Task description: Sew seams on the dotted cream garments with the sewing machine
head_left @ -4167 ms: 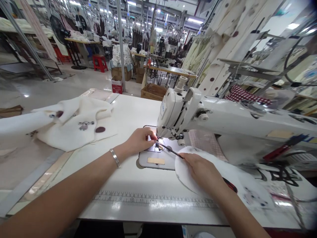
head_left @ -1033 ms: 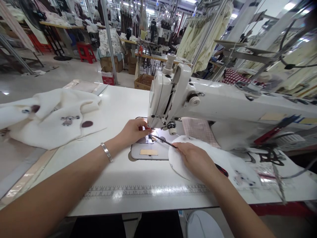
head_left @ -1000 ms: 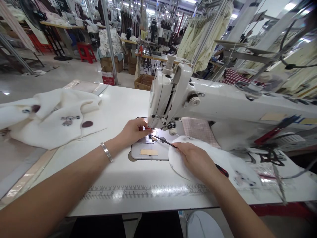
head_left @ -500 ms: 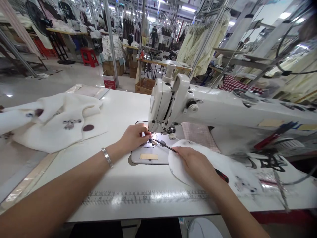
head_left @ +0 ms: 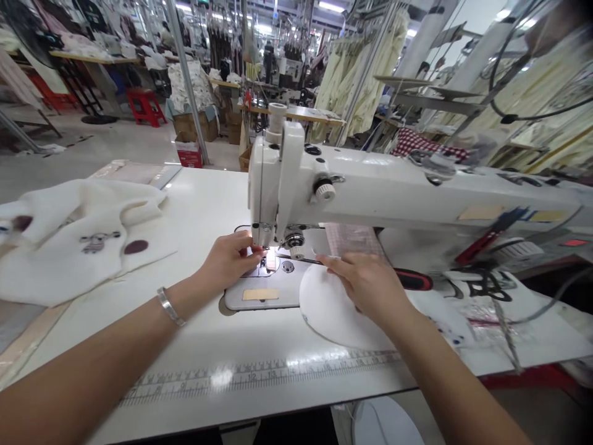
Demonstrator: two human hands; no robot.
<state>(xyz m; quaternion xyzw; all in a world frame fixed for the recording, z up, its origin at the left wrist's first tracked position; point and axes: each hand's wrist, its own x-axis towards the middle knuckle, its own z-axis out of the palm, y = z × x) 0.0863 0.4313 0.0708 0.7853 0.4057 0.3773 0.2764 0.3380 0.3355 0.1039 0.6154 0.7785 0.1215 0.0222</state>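
My right hand (head_left: 365, 281) is closed around a screwdriver; its black-and-red handle (head_left: 414, 279) sticks out behind the hand, and the thin shaft points left under the sewing machine head. Beside the needle area of the white sewing machine (head_left: 273, 185), my left hand (head_left: 234, 256) is closed in a pinch at the presser foot. What its fingertips hold is too small to make out. Below both hands lies the metal needle plate (head_left: 259, 300), lit by a small lamp. A white rounded fabric piece (head_left: 333, 309) rests on the table under my right hand.
White fabric with printed bears (head_left: 92, 241) is heaped on the table's left. A ruler strip (head_left: 250, 377) runs along the front edge. Red-handled snips (head_left: 482, 241) lean on the machine's arm at right. Pink checked cloth (head_left: 354, 240) lies behind the needle area.
The view has swung right, so the machine sits further left. The screwdriver has tilted flatter, with its handle now showing more behind my right hand. My left hand stays at the presser foot.
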